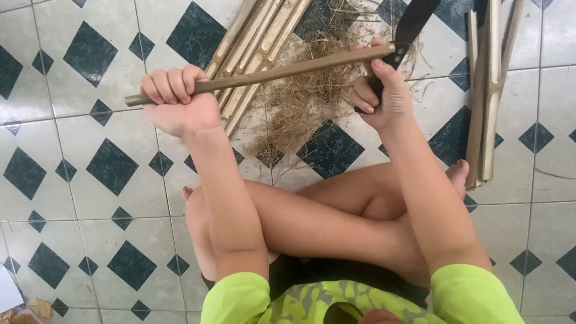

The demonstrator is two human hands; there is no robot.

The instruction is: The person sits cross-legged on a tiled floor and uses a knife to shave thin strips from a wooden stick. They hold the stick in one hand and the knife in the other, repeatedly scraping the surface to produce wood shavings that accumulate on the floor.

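Tan bamboo strip, left hand, dark blade

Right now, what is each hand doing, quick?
Left hand: closed around one end of the bamboo strip.
Right hand: closed on the handle of the dark-bladed knife, at the strip's other end.

Bamboo stick above shavings pile; split strips behind-left, slats right.
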